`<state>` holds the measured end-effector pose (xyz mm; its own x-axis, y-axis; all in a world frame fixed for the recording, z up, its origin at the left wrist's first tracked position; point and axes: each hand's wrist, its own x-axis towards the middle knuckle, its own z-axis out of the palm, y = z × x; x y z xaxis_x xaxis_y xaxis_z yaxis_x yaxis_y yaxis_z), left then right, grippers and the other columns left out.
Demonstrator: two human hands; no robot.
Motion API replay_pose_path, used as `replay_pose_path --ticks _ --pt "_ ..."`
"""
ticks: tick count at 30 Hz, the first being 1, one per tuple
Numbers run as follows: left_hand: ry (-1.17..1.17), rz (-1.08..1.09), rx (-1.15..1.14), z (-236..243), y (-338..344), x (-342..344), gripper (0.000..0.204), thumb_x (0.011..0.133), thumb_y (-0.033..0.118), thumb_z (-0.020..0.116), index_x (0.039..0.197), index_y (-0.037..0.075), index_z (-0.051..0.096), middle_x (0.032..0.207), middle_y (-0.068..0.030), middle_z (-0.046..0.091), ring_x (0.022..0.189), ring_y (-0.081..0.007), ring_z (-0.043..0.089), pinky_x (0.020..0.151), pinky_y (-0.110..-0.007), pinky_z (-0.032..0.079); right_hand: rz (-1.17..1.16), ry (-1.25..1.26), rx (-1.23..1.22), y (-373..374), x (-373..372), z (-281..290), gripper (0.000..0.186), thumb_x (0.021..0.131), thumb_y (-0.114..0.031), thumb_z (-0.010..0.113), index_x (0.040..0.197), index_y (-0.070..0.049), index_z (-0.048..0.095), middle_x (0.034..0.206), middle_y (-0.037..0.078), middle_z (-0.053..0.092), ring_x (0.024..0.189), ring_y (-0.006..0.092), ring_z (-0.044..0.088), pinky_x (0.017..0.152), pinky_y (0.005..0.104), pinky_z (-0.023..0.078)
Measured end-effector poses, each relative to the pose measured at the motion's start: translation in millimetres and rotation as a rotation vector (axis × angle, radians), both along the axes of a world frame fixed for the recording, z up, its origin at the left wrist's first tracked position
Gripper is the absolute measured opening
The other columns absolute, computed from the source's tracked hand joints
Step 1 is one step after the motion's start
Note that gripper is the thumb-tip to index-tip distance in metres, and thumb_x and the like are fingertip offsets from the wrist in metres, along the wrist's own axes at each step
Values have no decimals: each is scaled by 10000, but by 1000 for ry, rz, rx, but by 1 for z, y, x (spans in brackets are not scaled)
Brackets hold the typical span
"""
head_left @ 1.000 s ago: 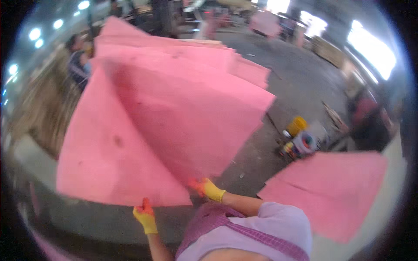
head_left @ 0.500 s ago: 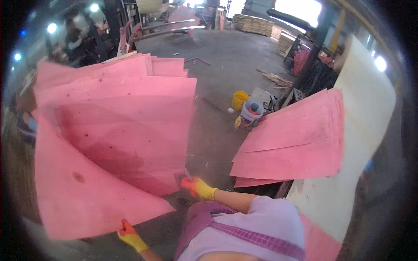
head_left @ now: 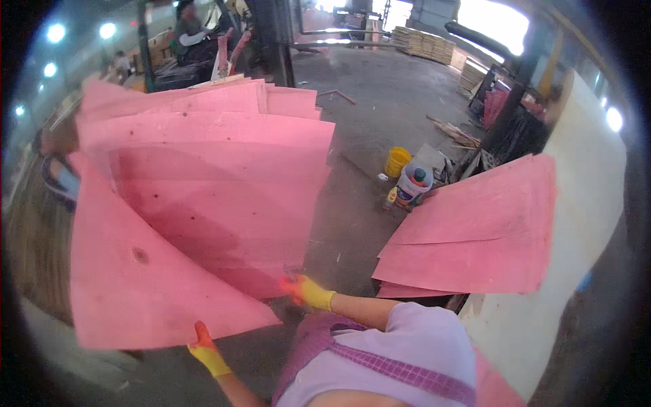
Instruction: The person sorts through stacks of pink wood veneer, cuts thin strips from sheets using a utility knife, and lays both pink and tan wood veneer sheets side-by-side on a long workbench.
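My left hand, in a yellow glove with orange-red fingers, grips the near edge of a large pink veneer sheet. That sheet is lifted and curls over a stack of pink veneer sheets, which carry dark knots. My right hand, gloved alike, is closed at the stack's near right corner, around a small flat tool that is blurred and mostly hidden by the fingers. A second pile of pink sheets lies to my right.
A yellow bucket and a pale bucket holding bottles stand between the piles. A long pale sheet stretches along the right. Beyond the left stack a person sits on a forklift. Wood strips lie farther off.
The view has turned left, so the scene sits farther right and the forklift driver shows more clearly. My left hand has risen slightly with the sheet's edge. My right hand remains near the corner.
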<state>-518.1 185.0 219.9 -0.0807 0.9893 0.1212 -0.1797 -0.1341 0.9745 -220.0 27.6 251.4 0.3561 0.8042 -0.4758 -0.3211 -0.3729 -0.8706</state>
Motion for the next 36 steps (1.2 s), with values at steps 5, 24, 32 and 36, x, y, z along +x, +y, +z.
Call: replay_pose_path --ticks 5,24,32,36 --pt "257 96 0 -19 10 -11 359 824 50 658 1139 -87 554 1088 -156 604 928 -218 569 855 -347 469 -7 34 49 7 2 -20 431 837 -376 635 1147 -86 559 673 -8 566 442 84 442 411 239 335" --pt "431 230 -61 -7 -13 -14 380 850 154 637 1126 -98 567 1107 -171 613 912 -239 600 791 -358 488 -35 60 55 16 -10 -10 266 836 -325 641 955 -98 571 552 -8 478 379 99 400 361 272 293" --pt "224 84 -129 -12 -7 -20 391 859 33 578 1206 -120 483 1193 -212 545 1026 -270 563 934 -391 457 6 69 20 3 -8 2 405 820 -382 663 1082 -93 554 649 -15 528 429 92 414 404 260 302" --pt "273 90 -136 -24 0 -21 362 861 21 575 1187 -121 504 1187 -191 562 1009 -239 570 893 -335 457 -23 117 27 7 -11 -11 378 819 -375 664 1065 -105 566 633 -25 516 420 95 398 404 267 287"
